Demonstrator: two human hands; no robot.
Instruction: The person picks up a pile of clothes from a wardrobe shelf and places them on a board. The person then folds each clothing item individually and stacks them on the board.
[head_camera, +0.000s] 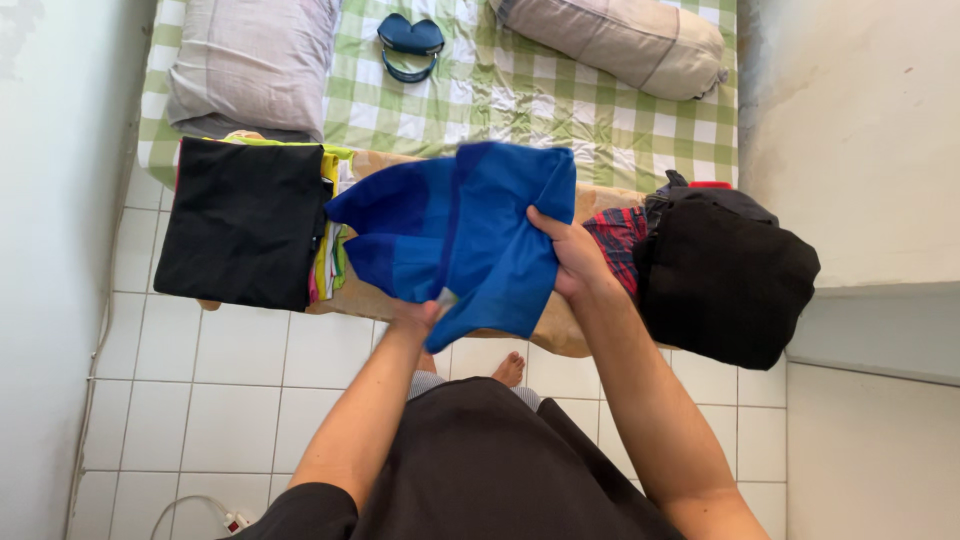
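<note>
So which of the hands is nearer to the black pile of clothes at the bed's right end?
Right. The right hand grips the blue garment beside the black pile of clothes; the left hand holds the garment's lower edge, farther away.

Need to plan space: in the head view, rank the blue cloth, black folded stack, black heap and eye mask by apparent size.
1. Blue cloth, though held up nearer the camera, so unsure.
2. Black heap and black folded stack look alike.
3. Eye mask, smallest.
</note>
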